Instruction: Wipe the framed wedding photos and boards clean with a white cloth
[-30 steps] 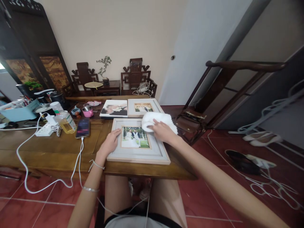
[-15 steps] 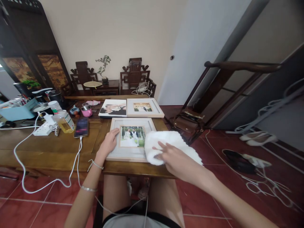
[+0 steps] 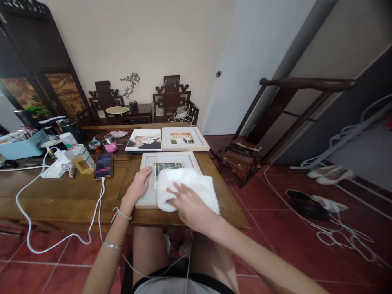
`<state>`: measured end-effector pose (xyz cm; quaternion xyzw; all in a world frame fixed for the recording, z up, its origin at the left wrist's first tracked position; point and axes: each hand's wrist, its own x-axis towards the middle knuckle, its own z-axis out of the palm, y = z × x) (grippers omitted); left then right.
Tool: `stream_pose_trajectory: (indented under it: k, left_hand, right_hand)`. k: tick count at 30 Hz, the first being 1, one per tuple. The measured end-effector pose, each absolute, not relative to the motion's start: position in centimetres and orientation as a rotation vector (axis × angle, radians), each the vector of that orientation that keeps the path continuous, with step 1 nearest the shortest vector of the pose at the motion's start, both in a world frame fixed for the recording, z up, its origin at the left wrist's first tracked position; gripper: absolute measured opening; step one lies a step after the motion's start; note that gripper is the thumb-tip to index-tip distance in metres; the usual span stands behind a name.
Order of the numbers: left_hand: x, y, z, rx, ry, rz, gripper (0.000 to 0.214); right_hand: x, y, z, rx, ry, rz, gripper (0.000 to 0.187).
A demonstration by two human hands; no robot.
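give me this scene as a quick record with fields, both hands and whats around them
left hand: rests on the left border of the nearest picture frame
right hand: pressed flat on a white cloth
cloth: covers most of the frame's photo and its lower right part
frame: lies flat on the wooden table, near the front edge
behind frame: second frame and photo print, side by side
left of frame: phone, bottle, power strip

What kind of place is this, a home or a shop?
Most likely a living room in a home: carved wooden chairs flank a small potted tree by the wall, framed photos lie on a cluttered wooden table, and shoes sit on the red tile floor.
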<state>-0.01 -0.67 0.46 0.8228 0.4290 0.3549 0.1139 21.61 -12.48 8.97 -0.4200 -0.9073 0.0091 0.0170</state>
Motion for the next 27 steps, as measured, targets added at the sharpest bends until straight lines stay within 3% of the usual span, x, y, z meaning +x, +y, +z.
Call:
stream_pose_trajectory:
  k: [9,20,27]
  left_hand:
    - [0.2,-0.8,0.5,2.374,1.266,1.06,0.054]
    - [0.9,-1.9,2.6,2.197,1.352,1.125,0.052]
    - [1.0,-2.0,3.0,2.153,1.328,1.149,0.046]
  right_hand:
    - [30.3,-14.6,9.7,-1.664,-2.655,0.048,0.062]
    - [19.0,-13.3,7.6,-1.308,-2.727,0.041,0.044]
    - [16.9,-9.6,8.8,-1.365,-2.748,0.09,0.042]
